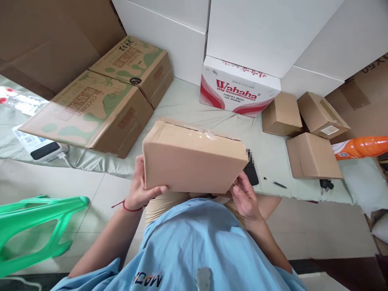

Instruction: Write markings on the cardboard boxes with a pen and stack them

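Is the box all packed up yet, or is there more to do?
Looks nearly done: the cardboard box is closed, with clear tape along its top seam. Right now the left hand and right hand hold it up by its two ends. Three small boxes lie closed on the sheet; whether those need more work can't be told.

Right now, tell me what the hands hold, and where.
Both hold the box: left hand at its left end, right hand under its right end.

Taped brown carton, held tilted
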{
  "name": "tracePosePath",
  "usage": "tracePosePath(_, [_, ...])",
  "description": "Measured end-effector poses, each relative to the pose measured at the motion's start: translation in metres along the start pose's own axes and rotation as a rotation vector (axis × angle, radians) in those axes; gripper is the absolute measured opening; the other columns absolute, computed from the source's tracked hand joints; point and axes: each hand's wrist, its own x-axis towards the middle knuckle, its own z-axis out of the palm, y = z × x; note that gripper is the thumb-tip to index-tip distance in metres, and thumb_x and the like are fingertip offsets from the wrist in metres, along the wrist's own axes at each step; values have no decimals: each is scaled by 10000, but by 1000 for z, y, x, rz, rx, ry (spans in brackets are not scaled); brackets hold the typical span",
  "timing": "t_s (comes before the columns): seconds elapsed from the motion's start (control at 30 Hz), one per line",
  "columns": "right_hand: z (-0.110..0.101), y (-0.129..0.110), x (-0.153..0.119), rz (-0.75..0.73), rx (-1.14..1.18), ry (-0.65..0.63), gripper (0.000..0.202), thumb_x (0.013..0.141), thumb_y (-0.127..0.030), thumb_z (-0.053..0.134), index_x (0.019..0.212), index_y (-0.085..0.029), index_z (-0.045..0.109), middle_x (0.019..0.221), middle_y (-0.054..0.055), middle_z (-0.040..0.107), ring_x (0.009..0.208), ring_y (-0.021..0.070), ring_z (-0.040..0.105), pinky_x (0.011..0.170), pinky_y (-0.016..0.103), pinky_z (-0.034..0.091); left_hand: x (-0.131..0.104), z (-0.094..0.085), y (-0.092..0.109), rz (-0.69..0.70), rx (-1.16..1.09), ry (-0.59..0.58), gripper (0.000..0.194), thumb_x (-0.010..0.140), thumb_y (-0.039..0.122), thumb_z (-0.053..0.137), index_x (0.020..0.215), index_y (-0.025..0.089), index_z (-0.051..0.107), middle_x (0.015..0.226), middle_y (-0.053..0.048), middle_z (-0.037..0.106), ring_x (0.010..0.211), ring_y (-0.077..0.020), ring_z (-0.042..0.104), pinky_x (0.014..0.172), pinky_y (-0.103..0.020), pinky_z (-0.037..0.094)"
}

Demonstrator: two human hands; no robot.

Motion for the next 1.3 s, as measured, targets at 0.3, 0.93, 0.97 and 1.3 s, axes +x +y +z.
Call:
tracePosePath(0.3, [0,32,25,364,236,86,466,755,-521,918,1147,-309,781,1290,68,780,1231,294,707,1038,457,624,5,46,64,819,644,-83,855,740,500,842,1509,262,554,1497,-166,587,1383,-425,558,1120,-655,519])
tracePosePath(0.93, [-183,-32,7,380,-1519,549,454,929,-233,561,1332,-156,756,1502,201,634,1048,268,725,971,411,534,2,84,93,495,844,-376,707,973,395,769,1608,264,487,1624,-228,442,1401,-406,589,1052,-522,599])
tracePosePath(0.97, [-187,-32,5,428,-1551,520,450,926,-208,563,1327,-163,763,1497,194,637,1043,269,722,953,399,523,2,86,96,504,867,-358,674,978,375,763,1589,252,507,1562,-224,504,1330,-388,628,1015,-515,612])
tracePosePath(1.3, [-185,-45,15,368,-1389,552,65,815,-227,686,777,-205,734,924,73,656,770,201,569,765,344,434,31,104,109,720,869,-664,342,1024,511,682,1027,169,686,1587,-198,611,1516,-364,537,1253,-509,450])
